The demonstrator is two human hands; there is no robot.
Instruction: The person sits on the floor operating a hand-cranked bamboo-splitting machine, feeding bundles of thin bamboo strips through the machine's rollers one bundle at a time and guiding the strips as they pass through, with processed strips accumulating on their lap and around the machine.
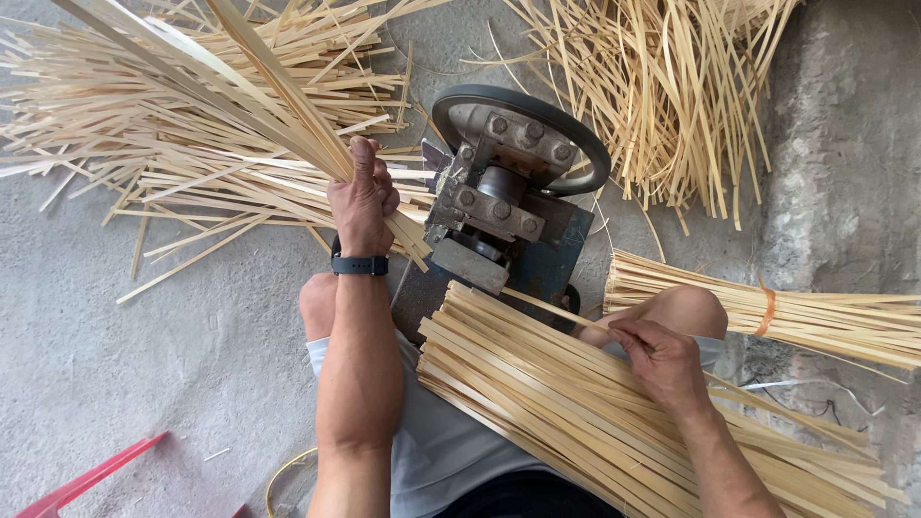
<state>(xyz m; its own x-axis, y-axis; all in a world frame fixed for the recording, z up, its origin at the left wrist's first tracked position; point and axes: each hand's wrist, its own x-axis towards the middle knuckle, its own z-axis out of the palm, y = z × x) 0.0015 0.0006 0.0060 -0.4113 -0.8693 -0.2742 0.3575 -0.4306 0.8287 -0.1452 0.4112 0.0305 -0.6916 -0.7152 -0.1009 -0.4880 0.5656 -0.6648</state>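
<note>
1. My left hand [362,201] is fisted around a fanned bundle of bamboo strips [254,91], at 10 o'clock of the splitting machine [499,206].
2. My right hand [662,363] pinches one thin strip [552,309] at 5 o'clock of the machine, resting on the lap stack [537,403].
3. Tied bundle [815,317] at 3 o'clock.

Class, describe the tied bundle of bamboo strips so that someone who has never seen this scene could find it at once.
Start at the metal machine with the black wheel in the middle. Look right, past the person's right hand, to the strips lying against the grey wall. The tied bundle is the only one bound by an orange band; the other piles lie loose.
</note>
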